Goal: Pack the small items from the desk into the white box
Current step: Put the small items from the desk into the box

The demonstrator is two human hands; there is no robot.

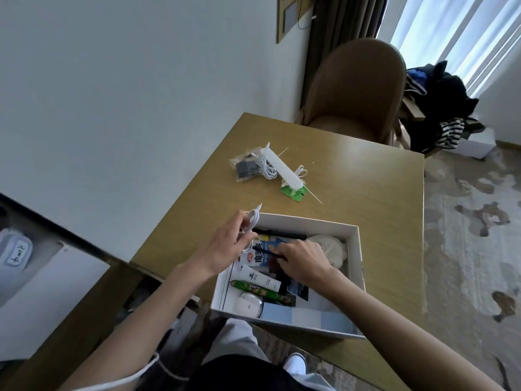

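White cable [253,221] in left hand [225,246] (two more on desk [352,198]).

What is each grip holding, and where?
Left grip pinches the coiled white cable by its loops; right grip holds a black pen near one end.

Bright daylight. We see it coming from the window [451,38] beyond the desk [338,221], to its right; the panes blow out near white. We note a pale sheen on the desk's far half and soft, weak shadows. Wall [127,94] left of the desk is flat grey. Wide-angle bending at the edges; carpet [465,249] right of the desk is smeared.
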